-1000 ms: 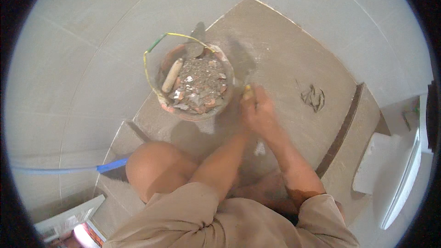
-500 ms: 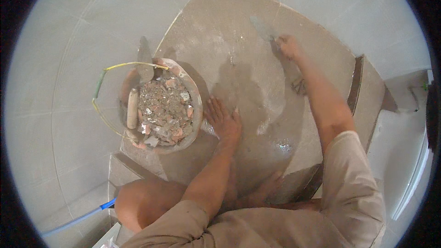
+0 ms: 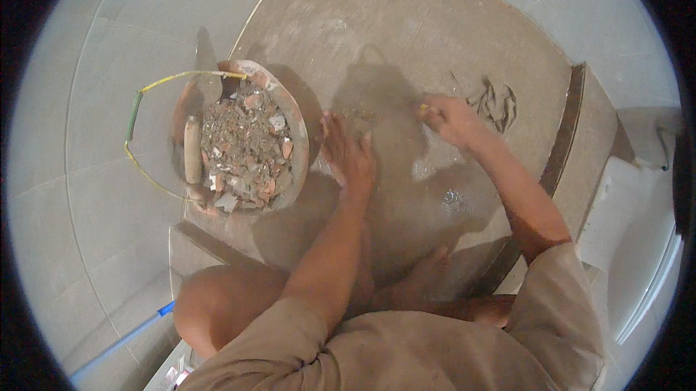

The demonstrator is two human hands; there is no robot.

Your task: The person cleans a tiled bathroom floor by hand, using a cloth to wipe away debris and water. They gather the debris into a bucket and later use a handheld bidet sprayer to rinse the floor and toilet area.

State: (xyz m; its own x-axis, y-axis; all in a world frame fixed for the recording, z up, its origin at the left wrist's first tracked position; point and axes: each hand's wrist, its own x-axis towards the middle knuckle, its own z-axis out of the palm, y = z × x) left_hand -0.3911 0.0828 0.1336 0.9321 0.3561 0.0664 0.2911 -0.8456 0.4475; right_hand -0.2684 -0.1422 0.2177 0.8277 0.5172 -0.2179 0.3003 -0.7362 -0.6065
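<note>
My left hand [image 3: 349, 159] lies flat on the wet brown tile floor [image 3: 348, 21], fingers spread, just right of a clay-coloured bucket [image 3: 296, 112]. Broken tile and mortar rubble [image 3: 246, 148] fills the bucket, and a wooden handle [image 3: 192, 150] leans at its left side. A grey trowel blade [image 3: 209, 85] stands at the bucket's far rim. Low over the floor, to the right of my left hand, my right hand [image 3: 451, 119] is closed. A small yellowish end shows at its fingers, seemingly the trowel's handle; the blade cannot be made out.
A dark crumpled strip of material [image 3: 496, 105] lies beyond my right hand. Grey tiled wall [image 3: 94, 123] rises on the left. A raised dark edge [image 3: 564, 134] borders the floor on the right, beside a white fixture [image 3: 631, 224]. A blue hose [image 3: 130, 337] runs at lower left.
My right hand has drawn back nearer to me, and the grey blade seen beyond its fingers no longer shows. The left hand stays flat on the floor. The whole view has shifted slightly.
</note>
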